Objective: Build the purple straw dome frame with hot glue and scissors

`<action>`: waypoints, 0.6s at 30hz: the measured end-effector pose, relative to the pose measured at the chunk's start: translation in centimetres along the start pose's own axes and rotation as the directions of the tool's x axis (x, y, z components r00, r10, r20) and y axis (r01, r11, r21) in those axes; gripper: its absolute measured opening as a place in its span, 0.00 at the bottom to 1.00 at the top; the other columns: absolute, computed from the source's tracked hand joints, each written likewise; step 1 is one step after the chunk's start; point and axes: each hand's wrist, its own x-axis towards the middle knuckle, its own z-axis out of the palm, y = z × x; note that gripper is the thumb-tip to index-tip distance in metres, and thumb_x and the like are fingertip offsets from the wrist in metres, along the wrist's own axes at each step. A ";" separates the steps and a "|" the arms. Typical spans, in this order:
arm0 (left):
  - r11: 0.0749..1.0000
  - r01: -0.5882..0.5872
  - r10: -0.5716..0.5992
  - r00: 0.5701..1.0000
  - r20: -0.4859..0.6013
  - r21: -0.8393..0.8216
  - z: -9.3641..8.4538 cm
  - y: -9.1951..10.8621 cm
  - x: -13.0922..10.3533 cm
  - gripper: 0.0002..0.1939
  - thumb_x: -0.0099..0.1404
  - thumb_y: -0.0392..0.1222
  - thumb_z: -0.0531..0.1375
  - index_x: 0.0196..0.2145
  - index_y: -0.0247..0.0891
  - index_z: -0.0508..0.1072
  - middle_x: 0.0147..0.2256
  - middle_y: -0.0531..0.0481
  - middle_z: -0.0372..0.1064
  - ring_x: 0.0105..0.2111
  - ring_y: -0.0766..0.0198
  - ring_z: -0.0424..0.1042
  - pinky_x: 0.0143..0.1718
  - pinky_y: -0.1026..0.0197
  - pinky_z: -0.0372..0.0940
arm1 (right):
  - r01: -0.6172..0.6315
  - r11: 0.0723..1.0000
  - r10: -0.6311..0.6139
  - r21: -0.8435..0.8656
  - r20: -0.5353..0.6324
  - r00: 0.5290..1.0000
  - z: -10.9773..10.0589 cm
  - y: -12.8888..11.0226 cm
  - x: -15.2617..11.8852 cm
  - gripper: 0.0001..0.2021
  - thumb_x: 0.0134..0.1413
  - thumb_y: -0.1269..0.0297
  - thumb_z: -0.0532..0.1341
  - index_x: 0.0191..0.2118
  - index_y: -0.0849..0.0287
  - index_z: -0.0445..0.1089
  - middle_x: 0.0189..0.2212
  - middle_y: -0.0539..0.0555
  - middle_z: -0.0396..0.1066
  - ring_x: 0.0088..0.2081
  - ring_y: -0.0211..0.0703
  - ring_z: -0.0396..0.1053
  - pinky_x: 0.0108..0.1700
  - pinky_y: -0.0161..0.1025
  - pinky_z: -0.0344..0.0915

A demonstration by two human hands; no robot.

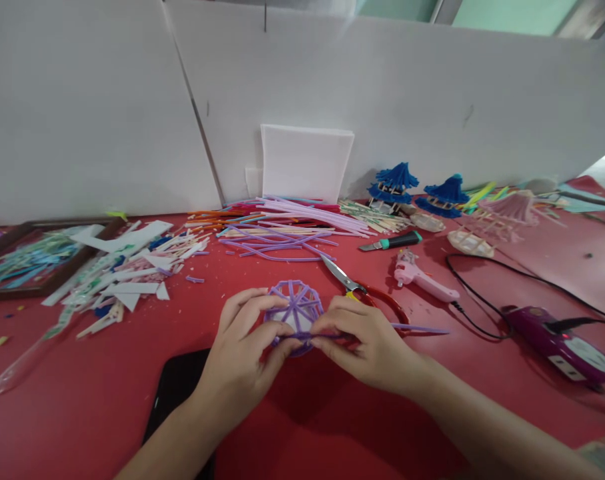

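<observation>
Between my two hands is a small round frame [296, 301] of purple pipe cleaners, with spokes meeting at its middle and something white inside. My left hand [252, 333] grips its left and lower rim between thumb and fingers. At the lower right rim, my right hand [365, 337] pinches a purple pipe cleaner [422, 329], whose free end sticks out to the right past the hand. The pinching fingertips hide where the strand meets the rim. Just beyond my right hand lie scissors [340, 272] with red handles, partly covered by that hand.
Loose pipe cleaners [302, 227] lie along the back, before a stack of white paper [306, 163]. A cutter knife [391, 241], a pink glue gun [425, 279] and a purple power strip [562, 343] are at right. Scraps [132, 267] lie left; a black phone [175, 387] is near my left forearm.
</observation>
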 end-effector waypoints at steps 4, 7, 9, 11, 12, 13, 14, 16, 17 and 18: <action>1.000 -0.003 0.003 1.000 0.003 0.011 0.0 0.0 0.0 0.03 0.64 0.39 0.60 0.33 0.43 0.75 0.46 0.47 0.70 0.52 0.51 0.59 0.53 0.47 0.59 | -0.012 1.000 0.012 -0.006 0.025 1.000 0.0 0.0 0.0 0.01 0.57 0.69 0.61 0.34 0.59 0.70 0.24 0.49 0.65 0.28 0.36 0.63 0.30 0.31 0.61; 1.000 -0.025 0.025 1.000 -0.008 0.009 0.0 0.0 0.0 0.04 0.64 0.39 0.60 0.33 0.43 0.75 0.45 0.46 0.70 0.51 0.51 0.59 0.53 0.47 0.60 | -0.037 0.999 0.037 -0.019 0.020 0.999 -0.1 0.0 -0.1 0.02 0.56 0.69 0.62 0.36 0.60 0.70 0.25 0.48 0.65 0.28 0.35 0.63 0.30 0.31 0.60; 1.000 -0.028 0.028 0.999 -0.017 0.008 0.0 0.0 0.0 0.04 0.64 0.39 0.60 0.32 0.43 0.75 0.45 0.46 0.70 0.51 0.51 0.59 0.52 0.47 0.60 | -0.052 0.998 0.052 -0.025 0.011 0.999 -0.1 0.1 -0.1 0.04 0.56 0.70 0.62 0.38 0.61 0.71 0.26 0.49 0.66 0.28 0.36 0.64 0.30 0.31 0.61; 1.000 -0.020 0.020 1.000 -0.020 0.007 -0.1 0.0 0.0 0.04 0.64 0.39 0.60 0.32 0.44 0.75 0.45 0.47 0.70 0.51 0.51 0.59 0.52 0.48 0.60 | -0.063 0.998 0.063 -0.030 0.003 0.998 -0.2 0.3 -0.1 0.05 0.55 0.70 0.63 0.39 0.61 0.71 0.27 0.51 0.67 0.29 0.37 0.66 0.31 0.32 0.62; 1.000 -0.018 0.019 1.000 -0.019 0.006 -0.1 0.0 0.0 0.05 0.64 0.39 0.60 0.32 0.44 0.76 0.46 0.47 0.70 0.51 0.51 0.59 0.52 0.48 0.60 | -0.063 0.998 0.063 -0.031 -0.001 0.998 -0.2 0.4 -0.1 0.06 0.55 0.70 0.64 0.39 0.62 0.72 0.28 0.51 0.68 0.30 0.37 0.67 0.32 0.33 0.63; 1.000 -0.018 0.018 1.000 -0.017 0.006 -0.1 0.0 0.0 0.05 0.64 0.38 0.60 0.32 0.44 0.76 0.46 0.47 0.70 0.51 0.51 0.59 0.52 0.48 0.60 | -0.060 0.998 0.060 -0.031 -0.004 0.998 -0.2 0.5 -0.1 0.06 0.55 0.69 0.64 0.39 0.62 0.72 0.29 0.52 0.69 0.30 0.38 0.67 0.33 0.33 0.64; 1.000 -0.019 0.019 1.000 -0.016 0.006 -0.1 -0.1 0.0 0.05 0.64 0.38 0.60 0.32 0.44 0.76 0.46 0.47 0.70 0.51 0.51 0.59 0.52 0.48 0.59 | -0.052 0.998 0.052 -0.031 -0.005 0.999 -0.2 0.7 -0.1 0.06 0.55 0.68 0.65 0.39 0.62 0.73 0.29 0.53 0.70 0.31 0.38 0.68 0.34 0.33 0.64; 1.000 -0.021 0.021 1.000 -0.015 0.006 -0.1 -0.1 0.0 0.05 0.64 0.38 0.60 0.32 0.44 0.76 0.46 0.47 0.69 0.50 0.51 0.58 0.52 0.48 0.59 | -0.031 0.999 0.031 -0.029 -0.008 0.999 -0.3 0.9 0.0 0.05 0.55 0.67 0.65 0.38 0.61 0.73 0.30 0.53 0.71 0.32 0.38 0.69 0.35 0.34 0.65; 1.000 -0.020 0.020 1.000 -0.018 0.005 -0.1 0.0 0.0 0.05 0.64 0.38 0.60 0.32 0.43 0.76 0.46 0.47 0.69 0.50 0.51 0.58 0.51 0.49 0.59 | -0.020 0.999 0.020 -0.028 -0.008 1.000 -0.3 1.0 0.0 0.05 0.55 0.67 0.65 0.38 0.61 0.74 0.30 0.53 0.71 0.32 0.38 0.69 0.35 0.33 0.65; 1.000 -0.016 0.016 1.000 -0.023 0.001 -0.1 0.0 0.1 0.05 0.64 0.37 0.60 0.32 0.43 0.76 0.46 0.46 0.69 0.50 0.51 0.58 0.51 0.49 0.59 | -0.011 1.000 0.011 -0.029 -0.005 1.000 -0.3 1.1 -0.1 0.04 0.56 0.67 0.65 0.37 0.61 0.74 0.30 0.53 0.71 0.32 0.38 0.69 0.36 0.33 0.66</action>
